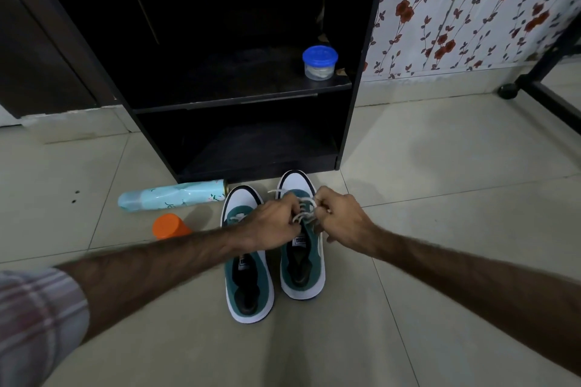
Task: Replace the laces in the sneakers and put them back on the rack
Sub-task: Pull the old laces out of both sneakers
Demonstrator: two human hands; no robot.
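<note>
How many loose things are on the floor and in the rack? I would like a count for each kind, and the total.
Sneakers: 2, the left sneaker and the right sneaker
Spray cans: 1, the spray can lying on the floor
Orange cups: 1, the orange cup
Jars with blue lid: 1, the jar on the rack shelf
Total: 5

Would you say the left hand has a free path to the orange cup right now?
Probably yes: the orange cup stands uncovered just left of the left hand, though that hand first must release the lace.

Dim indoor light, soft shadows — wide-angle bend at edges, forearms slightly blurred.
</note>
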